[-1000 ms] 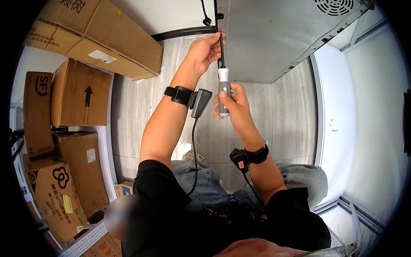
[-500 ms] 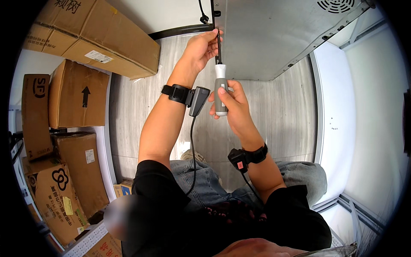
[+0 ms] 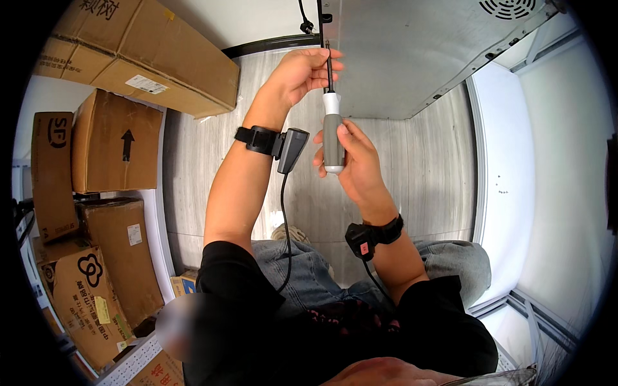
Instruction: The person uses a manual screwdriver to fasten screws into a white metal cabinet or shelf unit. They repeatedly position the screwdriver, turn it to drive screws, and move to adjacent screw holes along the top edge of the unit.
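A screwdriver (image 3: 333,138) with a grey and white handle points away from me, its dark shaft along the left edge of a metal cabinet (image 3: 393,64). My right hand (image 3: 358,154) is wrapped round the handle. Up near the tip, my left hand (image 3: 308,74) pinches the shaft between thumb and fingers, with some fingers passing behind it. The tip shows just beyond the left thumb, beside the cabinet's edge; whether it touches a screw I cannot tell. Each wrist wears a black strap with a small dark device and a cable.
Several cardboard boxes (image 3: 122,141) are stacked along the left side. A black power plug (image 3: 307,27) hangs by the wall at the top. The cabinet has a round vent (image 3: 507,8). A white panel (image 3: 502,174) stands to the right of the wood-look floor (image 3: 438,167).
My left hand has come slightly nearer along the shaft, so the tip now shows past the thumb. The right hand keeps its hold, and its thumb has shifted on the handle.
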